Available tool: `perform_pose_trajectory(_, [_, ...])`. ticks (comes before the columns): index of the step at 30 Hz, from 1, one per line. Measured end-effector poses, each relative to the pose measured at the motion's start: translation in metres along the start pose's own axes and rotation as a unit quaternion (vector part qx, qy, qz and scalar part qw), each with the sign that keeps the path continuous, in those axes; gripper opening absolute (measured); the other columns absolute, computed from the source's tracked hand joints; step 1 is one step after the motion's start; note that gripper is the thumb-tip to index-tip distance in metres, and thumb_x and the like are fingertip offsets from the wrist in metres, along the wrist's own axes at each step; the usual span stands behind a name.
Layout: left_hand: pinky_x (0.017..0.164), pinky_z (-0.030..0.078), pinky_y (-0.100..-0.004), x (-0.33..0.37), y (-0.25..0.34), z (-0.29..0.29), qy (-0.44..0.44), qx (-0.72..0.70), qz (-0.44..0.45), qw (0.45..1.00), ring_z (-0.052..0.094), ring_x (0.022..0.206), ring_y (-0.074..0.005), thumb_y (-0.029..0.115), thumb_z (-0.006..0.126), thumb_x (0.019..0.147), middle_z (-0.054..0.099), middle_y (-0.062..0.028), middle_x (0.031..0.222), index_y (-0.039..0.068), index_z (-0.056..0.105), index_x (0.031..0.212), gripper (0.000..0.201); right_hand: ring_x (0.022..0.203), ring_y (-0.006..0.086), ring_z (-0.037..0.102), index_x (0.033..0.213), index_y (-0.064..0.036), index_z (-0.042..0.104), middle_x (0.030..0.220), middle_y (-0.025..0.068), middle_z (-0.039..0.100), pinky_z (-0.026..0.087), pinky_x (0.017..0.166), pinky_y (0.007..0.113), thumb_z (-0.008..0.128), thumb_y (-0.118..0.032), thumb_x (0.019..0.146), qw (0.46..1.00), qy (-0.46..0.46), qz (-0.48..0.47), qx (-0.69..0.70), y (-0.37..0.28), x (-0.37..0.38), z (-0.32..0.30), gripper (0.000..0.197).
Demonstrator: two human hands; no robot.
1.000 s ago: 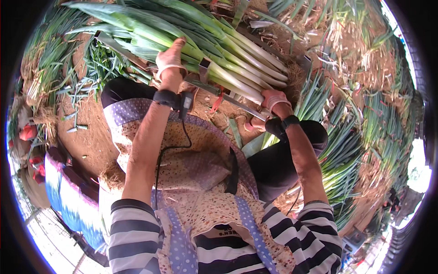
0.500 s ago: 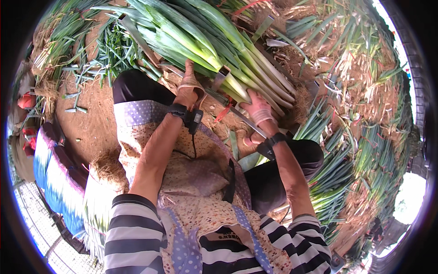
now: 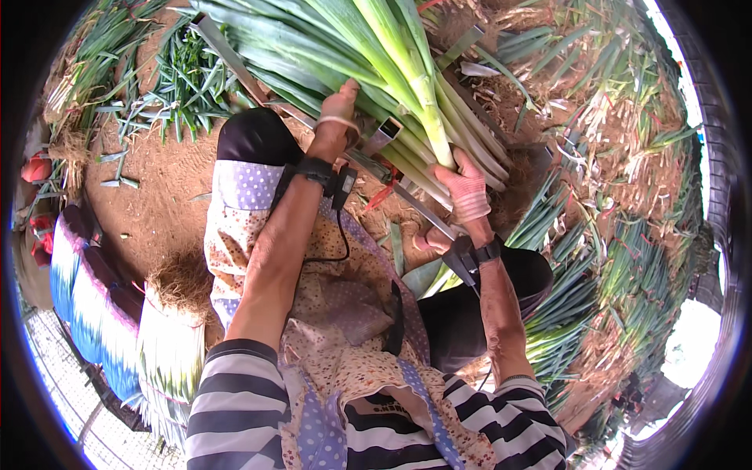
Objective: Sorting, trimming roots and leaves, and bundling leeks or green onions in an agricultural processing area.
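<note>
I see a grey metal frame of flat bars (image 3: 376, 160) lying on the brown dirt ground (image 3: 168, 207); a big pile of long green leeks with white stalks (image 3: 368, 74) lies across it, right in front of my knees; the leaf ends run off the top of the picture, so I cannot see how long they are; the white root ends are partly hidden behind my right hand; a red strap (image 3: 378, 196) peeks out under the frame, and I cannot tell what it is tied to. More leeks lie in heaps on the right (image 3: 595, 266), small and bent near the rim. My left hand (image 3: 337, 117) rests on top of the pile, fingers curled down over the green stalks and closed on them; its fingertips are hidden among the leaves. My right hand (image 3: 464, 186) presses on the white stalks near their ends, fingers closed round one stalk that sticks up.
</note>
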State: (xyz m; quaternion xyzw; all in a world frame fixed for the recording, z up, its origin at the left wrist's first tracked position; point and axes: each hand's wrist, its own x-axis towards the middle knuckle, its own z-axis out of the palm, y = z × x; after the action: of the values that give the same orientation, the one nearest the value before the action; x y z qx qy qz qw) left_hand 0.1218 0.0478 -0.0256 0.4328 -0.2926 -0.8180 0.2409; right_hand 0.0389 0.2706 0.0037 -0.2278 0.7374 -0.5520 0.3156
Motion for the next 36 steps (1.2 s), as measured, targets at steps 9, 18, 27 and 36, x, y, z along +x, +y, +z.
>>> perform_pose_trajectory(9, [0.087,0.047,-0.0328,0.092,-0.037,-0.068,-0.080,-0.125,0.012,0.989,0.057,0.098,-0.0210,0.016,0.053,0.089,0.058,-0.0075,0.110,0.008,0.054,0.114,0.027,0.103,0.0307,0.058,0.111,-0.0074,0.058,0.112,0.0190,0.059,0.046,0.085,0.037,0.064,-0.033,0.078,0.927,-0.003,-0.141,-0.347,0.061,0.020,0.022,0.042])
perform_pose_trajectory(18, [0.081,0.046,-0.0397,0.051,-0.005,-0.136,-0.117,0.744,0.459,0.471,0.058,0.095,-0.0326,0.010,0.051,0.073,0.063,-0.0178,0.098,0.006,0.064,0.097,0.028,0.098,0.0325,0.058,0.109,-0.0146,0.056,0.104,0.0132,0.060,0.046,0.080,0.043,0.061,-0.037,0.078,0.910,-0.014,-0.054,-0.411,0.077,0.029,0.036,0.039])
perform_pose_trajectory(27, [0.073,0.049,-0.0316,-0.056,0.072,-0.036,0.114,0.664,0.288,0.681,0.065,0.080,-0.0223,0.044,0.058,0.082,0.067,-0.0108,0.087,0.013,0.067,0.102,0.038,0.100,0.0303,0.057,0.106,-0.0185,0.063,0.104,0.0128,0.060,0.046,0.083,0.039,0.066,-0.035,0.074,0.913,-0.062,-0.106,-0.388,0.089,0.034,0.021,0.036])
perform_pose_trajectory(36, [0.078,0.052,-0.0388,0.003,0.011,-0.083,-0.001,-0.032,0.002,0.999,0.059,0.091,-0.0300,0.052,0.067,0.077,0.060,-0.0143,0.100,0.002,0.053,0.112,0.062,0.097,0.0226,0.062,0.113,-0.0047,0.060,0.110,0.0144,0.063,0.046,0.086,0.030,0.074,-0.022,0.070,0.983,-0.037,-0.065,-0.167,0.078,0.032,0.007,0.049])
